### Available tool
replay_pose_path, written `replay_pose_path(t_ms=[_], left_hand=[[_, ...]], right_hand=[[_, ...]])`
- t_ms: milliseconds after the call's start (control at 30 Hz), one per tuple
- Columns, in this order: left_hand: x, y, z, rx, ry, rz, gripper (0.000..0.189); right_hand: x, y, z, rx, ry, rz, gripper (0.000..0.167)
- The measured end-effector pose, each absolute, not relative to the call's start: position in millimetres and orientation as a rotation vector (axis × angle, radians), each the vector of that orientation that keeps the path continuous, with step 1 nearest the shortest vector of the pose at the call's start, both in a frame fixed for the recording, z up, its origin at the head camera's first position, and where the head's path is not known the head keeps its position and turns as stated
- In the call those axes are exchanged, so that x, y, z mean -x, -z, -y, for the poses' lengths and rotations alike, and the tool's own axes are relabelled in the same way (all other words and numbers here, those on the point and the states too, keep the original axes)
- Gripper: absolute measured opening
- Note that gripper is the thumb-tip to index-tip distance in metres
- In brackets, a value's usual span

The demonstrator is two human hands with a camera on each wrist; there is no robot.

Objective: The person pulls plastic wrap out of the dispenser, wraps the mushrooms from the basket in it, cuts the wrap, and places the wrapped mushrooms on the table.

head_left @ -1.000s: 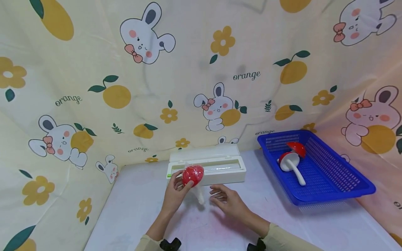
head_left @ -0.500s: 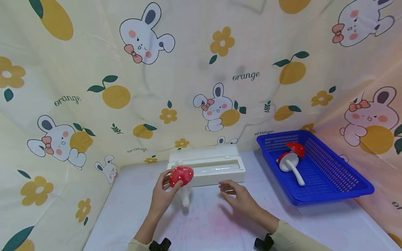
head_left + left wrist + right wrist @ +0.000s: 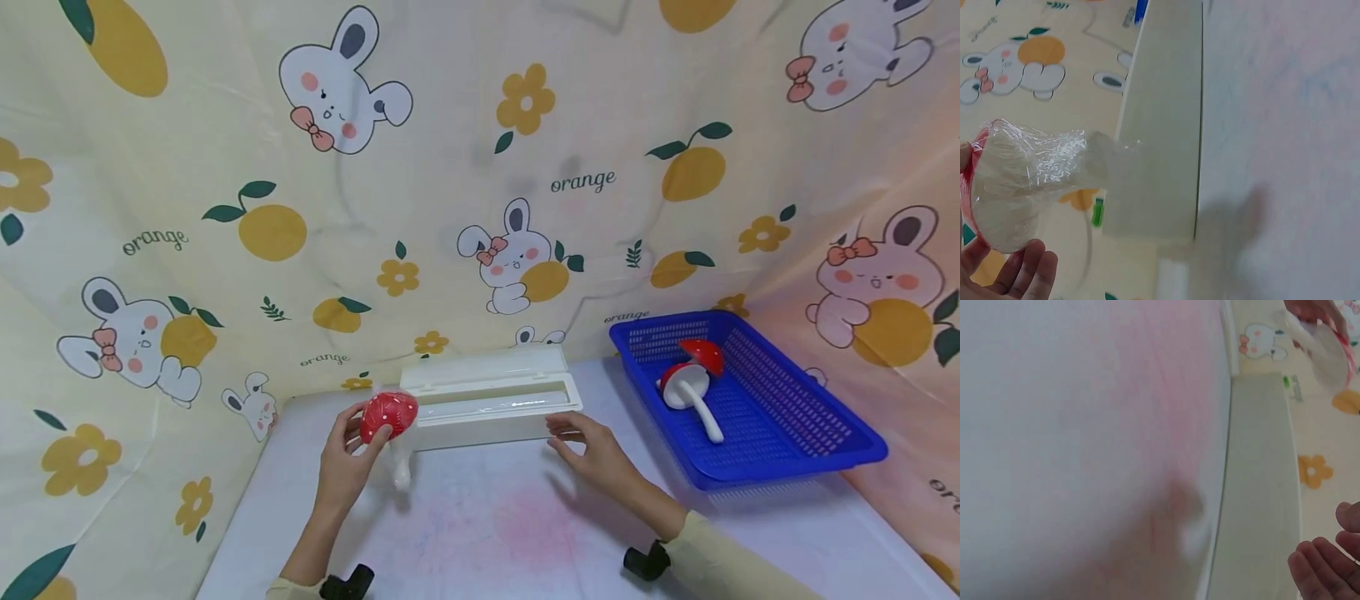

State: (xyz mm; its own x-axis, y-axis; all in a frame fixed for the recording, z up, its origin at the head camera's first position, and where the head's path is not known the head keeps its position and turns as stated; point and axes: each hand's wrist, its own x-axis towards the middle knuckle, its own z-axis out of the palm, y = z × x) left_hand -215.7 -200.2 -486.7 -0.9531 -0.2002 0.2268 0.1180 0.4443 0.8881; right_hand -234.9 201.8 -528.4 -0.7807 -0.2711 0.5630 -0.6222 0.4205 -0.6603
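One mushroom (image 3: 388, 415), gripped in L hand (image 3: 341, 467), thumb against near side of its red cap, fingers curled round behind. Held up over bench (image 3: 465, 542) twd back-L corner, just by L front corner of white box (image 3: 487, 430). Cap up, pale stem (image 3: 401, 467) down, slightly tilted; clear film (image 3: 1063, 156) around it (shiny & creased in L wrist view). For R hand (image 3: 600, 457): relaxed, half-wide, fingers loosely bent, thumb apart, above bench nr R front corner of box. Along bench's back edge, approx. mid: the same box, lid (image 3: 487, 369) tipped back, roll (image 3: 495, 403) in its trough. At bench's back-R corner: blue basket (image 3: 787, 472), mesh sides, w/ 2 more mushrooms nr its L edge, overlapping in view (touching or not, can't tell). Nearer one (image 3: 686, 390) w/ white underside showing, stem twd basket's front edge; farther one (image 3: 702, 356) mostly red cap. On bench btwn hands, faint pink stain (image 3: 536, 525). Beyond back edge, cloth (image 3: 435, 167) w/ rabbits, oranges & flowers. At each wrist, black camera (image 3: 647, 561) & beige sleeve (image 3: 738, 562).
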Motion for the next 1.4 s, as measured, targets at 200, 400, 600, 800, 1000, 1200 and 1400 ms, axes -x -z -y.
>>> replay_pose_path(t_ms=[200, 400, 600, 800, 1000, 1200, 1400], left_hand=[[219, 482, 222, -0.116, 1.488, 2.408, 0.071], [227, 486, 241, -0.141, 1.452, 2.429, 0.072], [238, 493, 260, -0.186, 1.452, 2.467, 0.075], [248, 496, 274, -0.247, 1.430, 2.513, 0.077], [262, 501, 284, -0.294, 1.397, 2.577, 0.083], [279, 509, 292, -0.348, 1.369, 2.651, 0.084], [294, 519, 300, -0.334, 1.278, 2.699, 0.083]], right_hand=[[249, 519, -210, -0.742, -1.221, 2.251, 0.037], [264, 514, -213, -0.708, -1.136, 2.252, 0.035], [278, 513, -214, -0.669, -1.075, 2.276, 0.032], [288, 513, -214, -0.635, -1.051, 2.313, 0.029], [300, 513, -215, -0.546, -1.052, 2.435, 0.022], [309, 513, -217, -0.561, -1.071, 2.508, 0.020], [315, 512, -215, -0.561, -1.073, 2.568, 0.015]])
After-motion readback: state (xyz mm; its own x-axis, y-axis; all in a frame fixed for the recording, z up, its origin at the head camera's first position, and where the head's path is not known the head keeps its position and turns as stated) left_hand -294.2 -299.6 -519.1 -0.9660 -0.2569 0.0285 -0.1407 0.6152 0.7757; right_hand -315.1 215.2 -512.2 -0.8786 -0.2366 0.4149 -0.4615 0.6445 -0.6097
